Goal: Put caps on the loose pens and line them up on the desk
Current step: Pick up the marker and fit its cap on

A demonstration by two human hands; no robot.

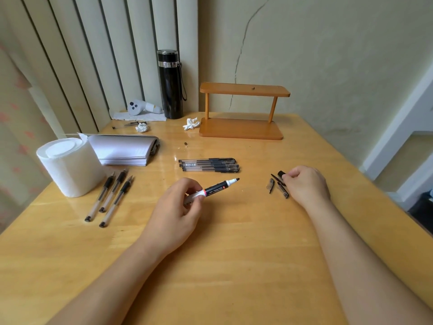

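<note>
On the wooden table (234, 242), beside a roll of tissue (70, 165), three uncapped gel pens (110, 198) lie side by side at the far left, their long axes running away from the viewer with tips pointing up and slightly right. Further right, toward the middle, three capped pens (209, 165) lie in a tight row, long axes running left to right, caps at the right end. Just nearer, the left hand (180, 207) is closed around the barrel of an uncapped marker (216, 189), held above the table; its long axis slopes up to the right and its dark tip points right. To the right, loose pen caps (277, 187) lie on the table, and the right hand (304, 184) pinches a black cap (281, 174) between its fingertips just beside them.
</note>
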